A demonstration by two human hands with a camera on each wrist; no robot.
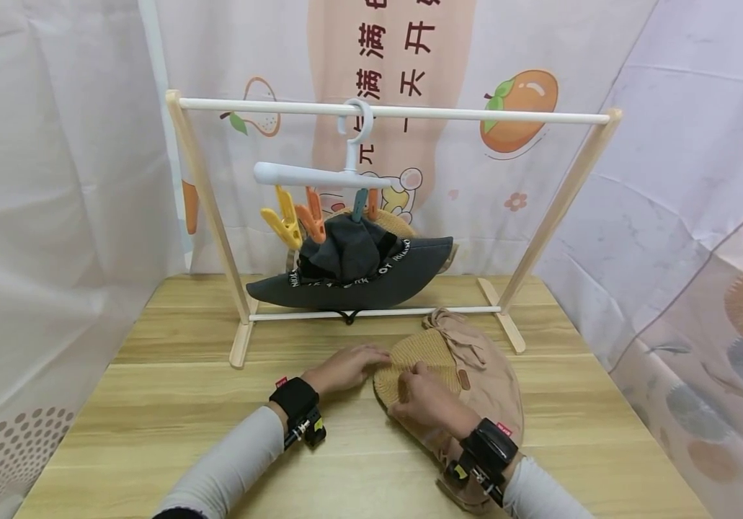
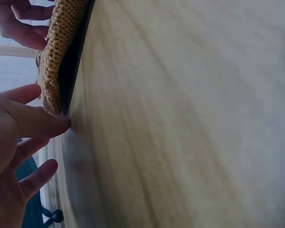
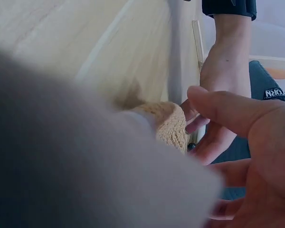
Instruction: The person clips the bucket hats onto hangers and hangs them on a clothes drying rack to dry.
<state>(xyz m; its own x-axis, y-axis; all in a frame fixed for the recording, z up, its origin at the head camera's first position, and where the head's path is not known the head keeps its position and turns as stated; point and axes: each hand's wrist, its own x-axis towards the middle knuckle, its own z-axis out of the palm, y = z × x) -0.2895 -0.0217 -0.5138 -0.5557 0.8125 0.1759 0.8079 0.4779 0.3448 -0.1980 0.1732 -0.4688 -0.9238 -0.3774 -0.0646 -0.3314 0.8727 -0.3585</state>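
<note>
A beige sun hat with a knitted straw-coloured crown and a fabric tie lies flat on the table. My left hand is at the left edge of its crown; in the left wrist view its thumb and forefinger pinch the knitted rim, other fingers spread. Over the crown, my right hand hovers or lightly touches with loosely bent fingers. Seen in the right wrist view, its thumb stands apart from the fingers, nothing gripped between them. A blurred beige part of the hat hides much of that view.
Behind the hands stands a wooden rack with a white top bar. A white hanger on it carries a dark bucket hat, with another straw-coloured hat partly hidden behind. Clothespins in yellow, orange and teal hang there. Printed curtains surround the table.
</note>
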